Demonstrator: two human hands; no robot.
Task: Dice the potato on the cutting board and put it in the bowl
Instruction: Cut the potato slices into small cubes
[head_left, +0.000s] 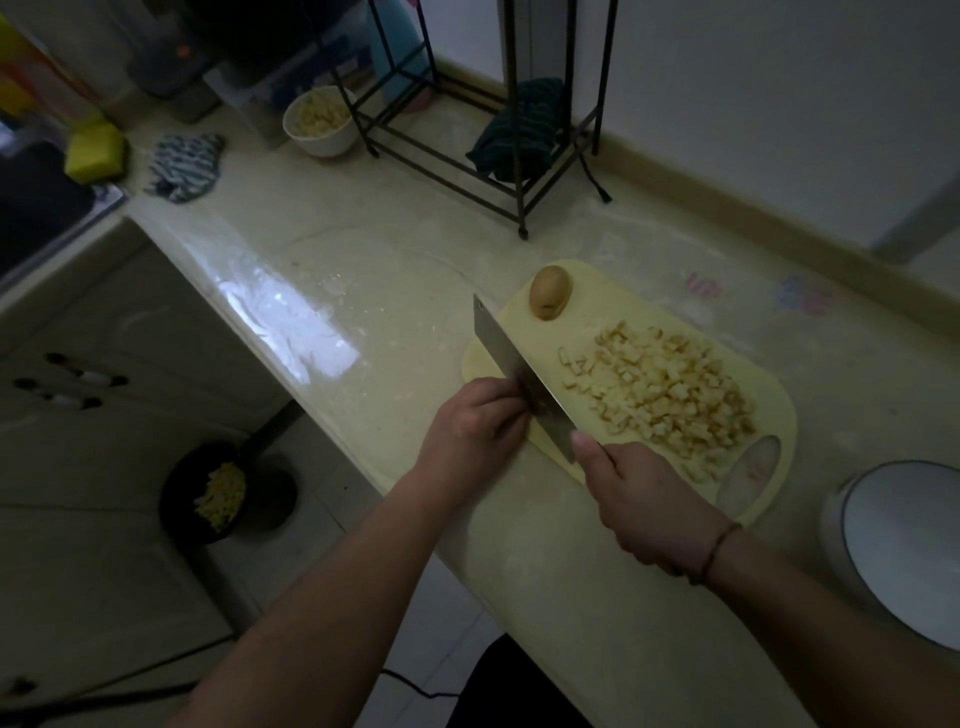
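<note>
1. Two bare hands work at the near edge of a pale bench. The right hand (644, 499) is wrapped round the handle of a cleaver (519, 382), thumb lying forward toward the blade. The left hand (475, 421) is curled against the blade's left face; whether it pinches a potato piece there or only steadies the blade, I cannot tell.
2. One yellow cutting board (608, 283) lies under and beyond both hands. The blade's edge rests on its left part.
3. One heap of diced potato (665, 387), too many cubes to count, lies on the board just right of the blade, beyond the right hand.
4. One whole, unpeeled potato (549, 291) sits on the board's far end, past the cleaver's tip.
5. Judged step: dicing looks largely done, with one potato uncut. Next would likely come either gathering the dice onto the blade for transfer, or pulling the whole potato toward the hands.
6. Two bowls: one empty white bowl (904, 551) on the bench just right of the right hand, and one far white bowl (321, 122), already holding dice, well beyond the left hand.
7. One dark pan (228, 491) holding yellow pieces sits on the floor, left of the left arm.
</note>
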